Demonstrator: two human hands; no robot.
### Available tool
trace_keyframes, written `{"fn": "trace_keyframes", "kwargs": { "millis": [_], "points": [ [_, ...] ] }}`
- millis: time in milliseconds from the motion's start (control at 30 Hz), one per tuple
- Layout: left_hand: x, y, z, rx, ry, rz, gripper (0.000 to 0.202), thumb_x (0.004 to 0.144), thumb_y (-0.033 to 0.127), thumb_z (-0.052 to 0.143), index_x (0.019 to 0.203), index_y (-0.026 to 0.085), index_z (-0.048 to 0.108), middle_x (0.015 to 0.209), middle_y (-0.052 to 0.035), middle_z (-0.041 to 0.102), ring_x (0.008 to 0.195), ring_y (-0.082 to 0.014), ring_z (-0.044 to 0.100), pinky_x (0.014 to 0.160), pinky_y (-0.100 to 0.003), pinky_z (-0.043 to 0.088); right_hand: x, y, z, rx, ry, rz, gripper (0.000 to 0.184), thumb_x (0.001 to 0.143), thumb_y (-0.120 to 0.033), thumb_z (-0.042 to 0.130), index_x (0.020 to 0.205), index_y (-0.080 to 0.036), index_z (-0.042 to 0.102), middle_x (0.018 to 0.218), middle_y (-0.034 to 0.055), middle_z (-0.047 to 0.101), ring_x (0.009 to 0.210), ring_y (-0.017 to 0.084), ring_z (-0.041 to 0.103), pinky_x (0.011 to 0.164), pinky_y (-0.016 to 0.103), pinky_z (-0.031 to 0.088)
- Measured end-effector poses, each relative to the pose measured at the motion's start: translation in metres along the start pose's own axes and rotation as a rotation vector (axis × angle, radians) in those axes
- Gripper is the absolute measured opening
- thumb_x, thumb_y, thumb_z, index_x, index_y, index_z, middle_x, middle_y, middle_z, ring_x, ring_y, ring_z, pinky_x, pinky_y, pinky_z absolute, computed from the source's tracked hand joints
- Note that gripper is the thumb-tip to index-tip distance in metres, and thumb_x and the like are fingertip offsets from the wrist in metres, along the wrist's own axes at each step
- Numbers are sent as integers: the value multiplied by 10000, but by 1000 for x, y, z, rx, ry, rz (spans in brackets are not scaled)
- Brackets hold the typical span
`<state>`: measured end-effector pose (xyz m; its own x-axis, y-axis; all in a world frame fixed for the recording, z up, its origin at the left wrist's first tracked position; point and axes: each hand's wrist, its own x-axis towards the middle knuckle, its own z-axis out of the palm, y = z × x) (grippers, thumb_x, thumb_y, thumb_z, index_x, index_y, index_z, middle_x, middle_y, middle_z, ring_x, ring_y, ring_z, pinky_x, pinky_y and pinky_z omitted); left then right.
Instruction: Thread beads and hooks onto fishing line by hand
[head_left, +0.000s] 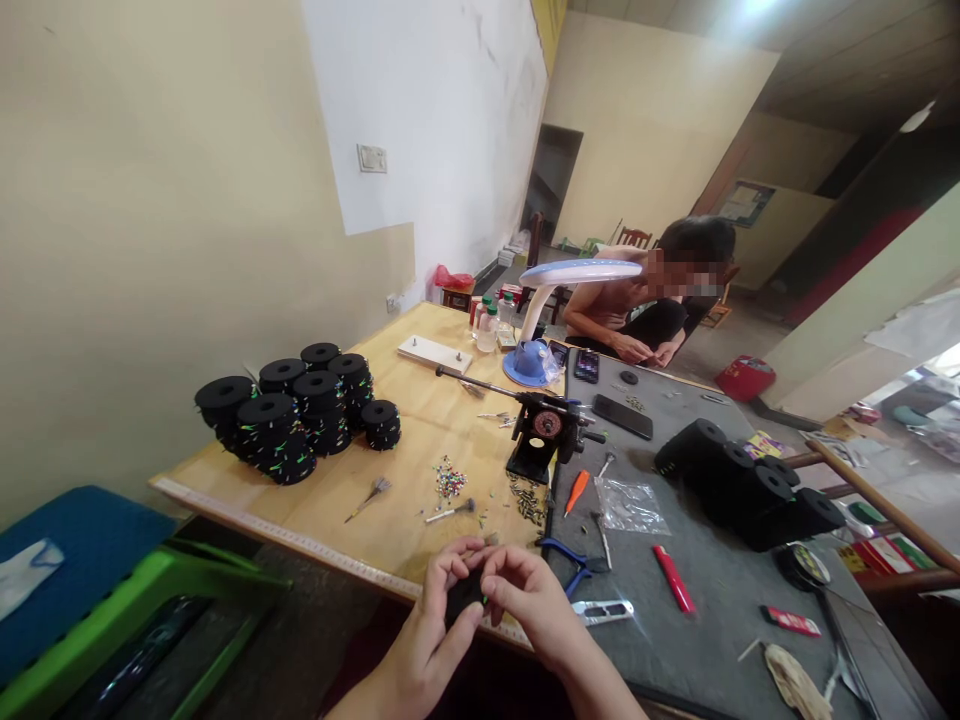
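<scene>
Near the table's front edge, my left hand [433,620] grips a small black foam spool [459,598], its thumb along the near side. My right hand [534,603] meets the spool's right edge, thumb and forefinger pinched together. A tiny green bit [485,600] shows by the fingertips; what exactly they pinch is too small to make out. Just beyond my hands lie a pin-like tool with a grey bristly end [452,511], a pile of coloured beads [449,482] and small brass-coloured parts [529,503]. Blue-handled pliers [574,562] are close on the right.
Stacked black spools with coloured bits [274,430] stand left; plain black foam rolls [739,480] sit right. A black clamp-like winder [536,430] and blue lamp [529,362] occupy the middle. Red lighter [673,578], phone [622,416] and orange screwdriver [577,493] lie around. Another person [637,310] sits opposite.
</scene>
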<state>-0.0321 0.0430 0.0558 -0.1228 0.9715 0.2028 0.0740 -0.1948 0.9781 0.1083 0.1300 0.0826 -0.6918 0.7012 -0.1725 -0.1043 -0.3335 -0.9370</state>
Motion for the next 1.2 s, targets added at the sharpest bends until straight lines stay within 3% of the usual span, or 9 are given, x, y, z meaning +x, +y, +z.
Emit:
{"fn": "trace_keyframes", "kwargs": {
  "millis": [433,800,1200],
  "points": [
    [1,3,3,-141,45,-61,141,908,244,472,1044,228,437,1327,-124,472,1297,-263,391,1089,-480,302,-4,10,8,-64,78,-163,298,786,-443,651,744,-179,521,996,74,590,664,113,529,514,203,440],
    [2,4,5,-183,87,-99,160,903,260,479,1058,225,456,1288,-108,510,1289,-258,400,1083,-470,315,-8,12,17,-355,165,-309,262,883,-427,513,767,-194,493,971,100,642,850,187,575,731,283,456],
    [4,5,15,-125,237,-101,125,864,294,531,948,223,473,1116,-76,596,1124,-239,540,995,-412,412,-12,14,22,-489,176,-365,156,915,-315,465,809,-205,492,996,88,637,931,200,582,802,291,441]
  ]
}}
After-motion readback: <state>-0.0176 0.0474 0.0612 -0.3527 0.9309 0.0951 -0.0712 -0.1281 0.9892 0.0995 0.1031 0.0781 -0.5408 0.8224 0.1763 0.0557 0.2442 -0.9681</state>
